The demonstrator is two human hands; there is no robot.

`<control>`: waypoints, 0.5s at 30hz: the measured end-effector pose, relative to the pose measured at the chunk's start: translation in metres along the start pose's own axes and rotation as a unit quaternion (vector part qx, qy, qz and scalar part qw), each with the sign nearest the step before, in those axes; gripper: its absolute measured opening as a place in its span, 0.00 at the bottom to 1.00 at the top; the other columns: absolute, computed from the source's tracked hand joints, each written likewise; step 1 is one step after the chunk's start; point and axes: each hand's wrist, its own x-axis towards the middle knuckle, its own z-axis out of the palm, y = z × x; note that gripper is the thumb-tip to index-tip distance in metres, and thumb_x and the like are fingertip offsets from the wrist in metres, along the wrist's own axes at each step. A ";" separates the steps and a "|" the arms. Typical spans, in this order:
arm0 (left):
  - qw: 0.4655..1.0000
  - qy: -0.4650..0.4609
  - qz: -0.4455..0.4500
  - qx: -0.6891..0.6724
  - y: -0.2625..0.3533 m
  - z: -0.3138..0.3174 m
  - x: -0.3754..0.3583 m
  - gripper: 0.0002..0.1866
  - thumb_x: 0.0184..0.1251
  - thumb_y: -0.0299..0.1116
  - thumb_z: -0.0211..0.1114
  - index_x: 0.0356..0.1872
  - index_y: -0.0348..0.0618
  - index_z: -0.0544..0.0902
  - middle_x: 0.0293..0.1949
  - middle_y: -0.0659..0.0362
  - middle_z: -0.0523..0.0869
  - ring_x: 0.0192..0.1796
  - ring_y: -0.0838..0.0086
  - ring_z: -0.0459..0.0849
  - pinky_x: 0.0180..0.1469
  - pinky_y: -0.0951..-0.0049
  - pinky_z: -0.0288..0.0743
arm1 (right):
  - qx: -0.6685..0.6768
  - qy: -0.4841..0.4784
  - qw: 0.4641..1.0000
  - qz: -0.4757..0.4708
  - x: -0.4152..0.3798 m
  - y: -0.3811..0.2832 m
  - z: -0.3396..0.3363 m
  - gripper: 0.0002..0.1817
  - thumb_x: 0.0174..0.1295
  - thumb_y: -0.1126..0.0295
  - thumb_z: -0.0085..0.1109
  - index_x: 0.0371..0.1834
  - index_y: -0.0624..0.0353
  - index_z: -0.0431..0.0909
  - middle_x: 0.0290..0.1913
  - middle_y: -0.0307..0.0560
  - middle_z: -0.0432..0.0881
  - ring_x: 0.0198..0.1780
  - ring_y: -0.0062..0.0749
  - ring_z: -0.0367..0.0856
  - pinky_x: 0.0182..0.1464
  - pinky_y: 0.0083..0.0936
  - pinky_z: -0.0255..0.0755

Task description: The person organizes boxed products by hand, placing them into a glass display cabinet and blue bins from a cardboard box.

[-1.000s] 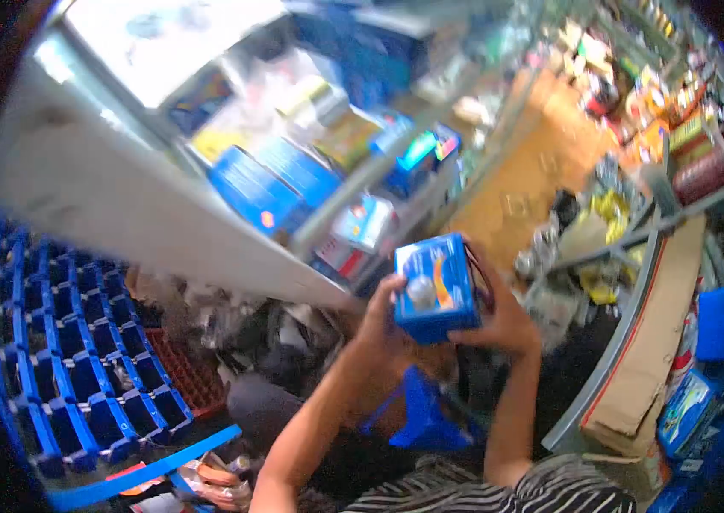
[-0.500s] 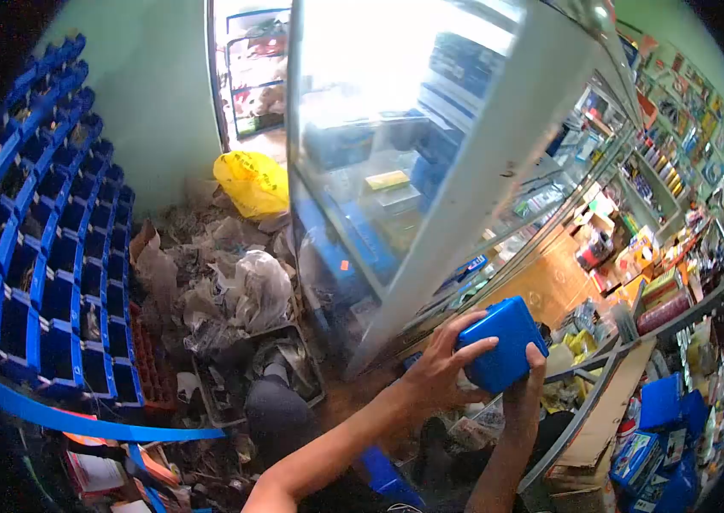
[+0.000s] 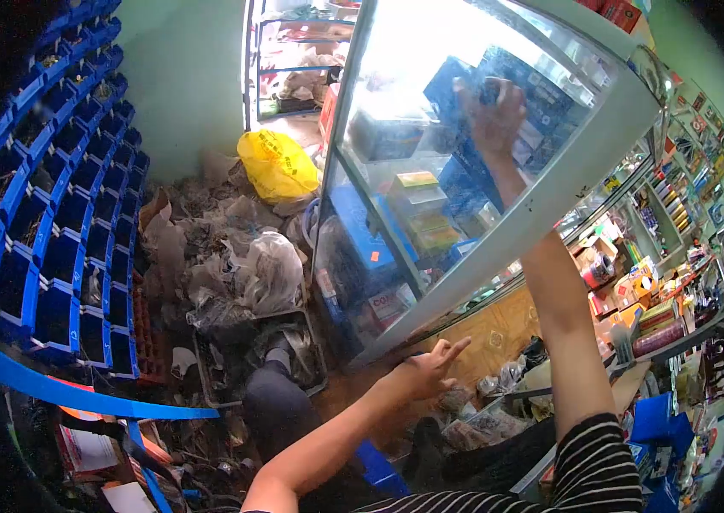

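Observation:
Through the glass of the display cabinet [image 3: 499, 286], my right hand [image 3: 494, 115] shows among dark blue boxes [image 3: 541, 90]. Its fingers are curled at a blue case [image 3: 447, 85], which it grips; glare and dirty glass blur the edges. My right forearm passes behind the cabinet's pale frame. My left hand [image 3: 426, 368] is below the cabinet, index finger stretched out and the other fingers loosely bent, holding nothing. Lower on the cabinet's shelves are a small yellow-topped box [image 3: 416, 181] and a larger blue box [image 3: 358, 218].
Blue parts bins [image 3: 58, 248] line the left wall. A yellow bag [image 3: 276, 167] and crumpled plastic [image 3: 272, 269] lie on the floor, beside a black tray [image 3: 319, 376] near my leg. Packaged goods crowd the right, with blue cases [image 3: 653, 419] low down.
The blue case was between both hands in front of the cabinet. My right hand has moved up behind the glass with it; my left hand has let go and dropped slightly. The view has shifted.

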 end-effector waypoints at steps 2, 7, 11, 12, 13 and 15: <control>1.000 0.021 0.005 0.020 -0.009 0.006 -0.001 0.48 0.66 0.40 0.65 0.79 0.55 0.42 0.58 0.45 0.70 0.43 0.45 0.83 0.46 0.51 0.80 | -0.144 0.032 0.984 -0.096 -0.007 0.001 0.052 0.38 0.58 0.36 0.63 0.53 0.62 0.79 0.56 0.56 0.77 0.65 0.52 0.67 0.64 0.53 0.61; 0.997 0.064 0.020 0.049 -0.030 0.014 -0.001 0.48 0.66 0.40 0.66 0.79 0.55 0.42 0.56 0.43 0.70 0.41 0.44 0.84 0.43 0.48 0.79 | 0.013 0.045 0.985 -0.169 -0.004 0.022 0.080 0.39 0.56 0.39 0.67 0.57 0.63 0.75 0.58 0.59 0.73 0.64 0.53 0.66 0.64 0.57 0.57; 0.999 0.019 0.001 0.041 -0.019 0.006 -0.001 0.47 0.66 0.40 0.65 0.78 0.55 0.43 0.57 0.41 0.70 0.41 0.43 0.84 0.42 0.48 0.79 | 0.079 -0.015 0.983 -0.164 0.003 0.040 0.080 0.40 0.54 0.44 0.72 0.59 0.64 0.71 0.59 0.59 0.72 0.64 0.53 0.66 0.65 0.52 0.59; 0.999 -0.010 -0.032 0.020 -0.014 0.003 -0.002 0.47 0.67 0.40 0.65 0.78 0.55 0.43 0.57 0.41 0.70 0.41 0.43 0.84 0.42 0.48 0.79 | 0.098 -0.053 0.985 -0.133 0.002 0.038 0.081 0.40 0.54 0.45 0.73 0.60 0.64 0.71 0.60 0.60 0.72 0.64 0.53 0.67 0.66 0.51 0.59; 0.999 0.016 0.016 0.041 -0.022 0.013 -0.002 0.46 0.67 0.41 0.65 0.78 0.55 0.43 0.57 0.40 0.70 0.41 0.43 0.84 0.41 0.47 0.79 | 0.120 -0.073 0.985 -0.104 0.002 0.031 0.073 0.40 0.55 0.47 0.72 0.61 0.65 0.70 0.61 0.60 0.71 0.65 0.53 0.67 0.68 0.49 0.58; 0.993 0.054 0.080 0.073 -0.038 0.027 -0.004 0.46 0.67 0.41 0.65 0.78 0.55 0.43 0.56 0.40 0.70 0.41 0.43 0.84 0.41 0.47 0.79 | 0.169 -0.109 0.978 -0.047 0.006 0.012 0.054 0.38 0.57 0.50 0.70 0.63 0.65 0.68 0.64 0.61 0.69 0.66 0.52 0.67 0.71 0.46 0.56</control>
